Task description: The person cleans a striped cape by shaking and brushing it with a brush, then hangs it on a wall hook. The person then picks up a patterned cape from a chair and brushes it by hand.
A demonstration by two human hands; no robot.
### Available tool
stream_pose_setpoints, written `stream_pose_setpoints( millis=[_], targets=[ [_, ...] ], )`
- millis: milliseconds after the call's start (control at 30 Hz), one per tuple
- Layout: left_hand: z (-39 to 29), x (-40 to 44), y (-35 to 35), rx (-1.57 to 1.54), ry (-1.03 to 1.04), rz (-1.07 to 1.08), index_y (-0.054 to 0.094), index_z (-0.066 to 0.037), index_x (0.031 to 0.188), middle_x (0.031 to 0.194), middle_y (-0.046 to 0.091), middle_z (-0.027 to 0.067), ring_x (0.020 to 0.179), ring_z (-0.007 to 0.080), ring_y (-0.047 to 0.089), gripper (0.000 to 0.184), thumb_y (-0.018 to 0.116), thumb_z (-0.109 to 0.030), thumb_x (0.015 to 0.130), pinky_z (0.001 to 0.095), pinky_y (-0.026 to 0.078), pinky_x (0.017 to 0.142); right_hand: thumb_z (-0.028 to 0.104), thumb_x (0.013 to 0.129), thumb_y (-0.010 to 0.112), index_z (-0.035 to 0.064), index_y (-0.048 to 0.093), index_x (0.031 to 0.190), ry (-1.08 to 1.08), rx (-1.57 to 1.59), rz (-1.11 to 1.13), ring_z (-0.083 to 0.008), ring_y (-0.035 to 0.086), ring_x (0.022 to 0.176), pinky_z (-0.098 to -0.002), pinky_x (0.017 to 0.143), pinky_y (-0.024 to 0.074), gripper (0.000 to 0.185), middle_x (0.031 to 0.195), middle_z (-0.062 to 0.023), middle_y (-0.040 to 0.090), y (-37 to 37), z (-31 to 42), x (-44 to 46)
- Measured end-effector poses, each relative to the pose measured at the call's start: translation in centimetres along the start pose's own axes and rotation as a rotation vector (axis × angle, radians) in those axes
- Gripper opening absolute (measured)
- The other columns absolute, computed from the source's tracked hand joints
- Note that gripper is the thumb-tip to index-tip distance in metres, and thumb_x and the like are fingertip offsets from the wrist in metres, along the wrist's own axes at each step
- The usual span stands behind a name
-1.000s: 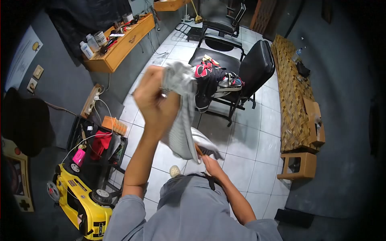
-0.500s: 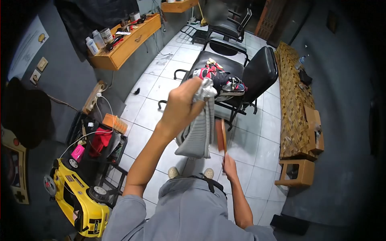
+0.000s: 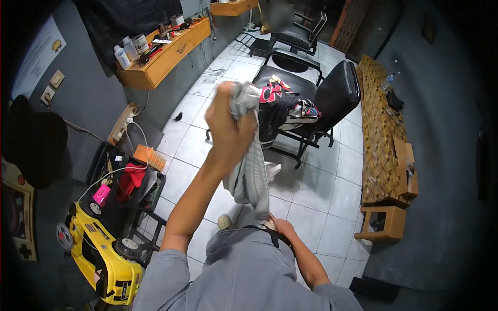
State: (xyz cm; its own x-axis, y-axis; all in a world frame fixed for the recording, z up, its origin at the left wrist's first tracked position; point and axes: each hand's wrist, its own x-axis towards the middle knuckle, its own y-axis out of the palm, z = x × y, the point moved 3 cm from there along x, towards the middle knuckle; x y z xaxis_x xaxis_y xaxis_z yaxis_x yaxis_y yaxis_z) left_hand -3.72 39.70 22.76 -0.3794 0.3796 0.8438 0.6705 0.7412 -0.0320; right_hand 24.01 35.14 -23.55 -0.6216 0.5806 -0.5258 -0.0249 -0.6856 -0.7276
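My left hand (image 3: pixel 228 124) is raised in front of me, closed around the bunched top of a grey striped cloth (image 3: pixel 251 176). The cloth hangs in folds down toward my waist. Low beside its bottom end is my right hand (image 3: pixel 279 226), its fingers partly hidden and apparently curled. The wooden-handled, reddish-brown brush seen in that hand half a second ago is out of sight, probably behind the cloth. Beyond the cloth, a black patterned bundle of fabric (image 3: pixel 285 106) lies on a black chair (image 3: pixel 338 96).
A wooden wall shelf (image 3: pixel 171 57) with bottles is at the upper left. Below it stand a dark cart (image 3: pixel 155 189) and a yellow toy car (image 3: pixel 101 246). A woven-topped bench (image 3: pixel 381 140) and brown stool (image 3: pixel 384 223) line the right wall. Another black chair (image 3: pixel 295 36) stands farther back.
My left hand has shifted slightly left and up with the cloth, which now hangs more twisted. My right hand has moved down and left to the cloth's lower end, and the brush has disappeared from view.
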Motion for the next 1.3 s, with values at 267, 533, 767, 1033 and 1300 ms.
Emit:
stream_pose_setpoints(
  millis=[267, 533, 767, 1033, 1300],
  targets=[
    [1.2, 0.6, -0.4, -0.037, -0.516, 0.241, 0.034, -0.003, 0.1, 0.079, 0.053, 0.0046, 0.072, 0.0089, 0.051, 0.023, 0.053, -0.013, 0.09, 0.0244, 0.044, 0.065, 0.051, 0.091, 0.03, -0.0014, 0.06, 0.081, 0.397, 0.301, -0.181, -0.0344, 0.058, 0.067, -0.0441, 0.06, 0.0454, 0.062, 0.075, -0.021, 0.059, 0.4, -7.6, -1.7],
    [0.2, -4.1, 4.9, -0.48, -0.577, 0.373, 0.018, 0.001, 0.107, 0.097, 0.034, 0.0113, 0.092, 0.0163, 0.039, 0.045, 0.046, 0.003, 0.071, 0.0299, 0.033, 0.089, 0.049, 0.095, 0.029, 0.0107, 0.042, 0.069, -0.248, 1.57, -0.549, -0.008, 0.034, 0.041, -0.0238, 0.038, 0.0259, 0.048, 0.056, 0.0025, 0.042, -22.5, 17.3, -8.5],
    [-0.3, -1.8, 3.4, -0.591, -0.416, 0.215, 0.018, -0.008, 0.113, 0.099, 0.045, 0.0067, 0.087, 0.0079, 0.047, 0.047, 0.04, 0.013, 0.077, 0.021, 0.041, 0.075, 0.026, 0.097, 0.03, 0.0033, 0.051, 0.098, -0.397, 0.243, -0.622, -0.03, 0.056, 0.062, -0.0426, 0.056, 0.0457, 0.031, 0.069, -0.0135, 0.055, -9.5, 11.5, -1.5],
    [-1.9, 1.8, -0.2, -0.528, -0.293, 0.234, 0.035, 0.002, 0.123, 0.106, 0.051, 0.0063, 0.095, 0.0093, 0.051, 0.05, 0.055, 0.008, 0.078, 0.0236, 0.042, 0.085, 0.046, 0.089, 0.035, -0.0029, 0.063, 0.094, 0.419, 0.034, 0.134, -0.0411, 0.06, 0.088, -0.0471, 0.08, 0.0473, 0.057, 0.097, -0.025, 0.061, 3.8, -7.8, -5.0],
    [-1.1, -0.3, 2.2, -0.048, -0.063, 0.428, 0.065, -0.002, 0.094, 0.079, 0.061, 0.0052, 0.068, 0.0124, 0.059, 0.027, 0.067, 0.001, 0.067, 0.0249, 0.046, 0.062, 0.053, 0.093, 0.033, 0.0134, 0.036, 0.074, 0.023, 1.539, -0.46, -0.0041, 0.024, 0.036, -0.0211, 0.032, 0.0212, 0.044, 0.051, 0.006, 0.029, -19.4, 9.6, -8.1]
  ],
)
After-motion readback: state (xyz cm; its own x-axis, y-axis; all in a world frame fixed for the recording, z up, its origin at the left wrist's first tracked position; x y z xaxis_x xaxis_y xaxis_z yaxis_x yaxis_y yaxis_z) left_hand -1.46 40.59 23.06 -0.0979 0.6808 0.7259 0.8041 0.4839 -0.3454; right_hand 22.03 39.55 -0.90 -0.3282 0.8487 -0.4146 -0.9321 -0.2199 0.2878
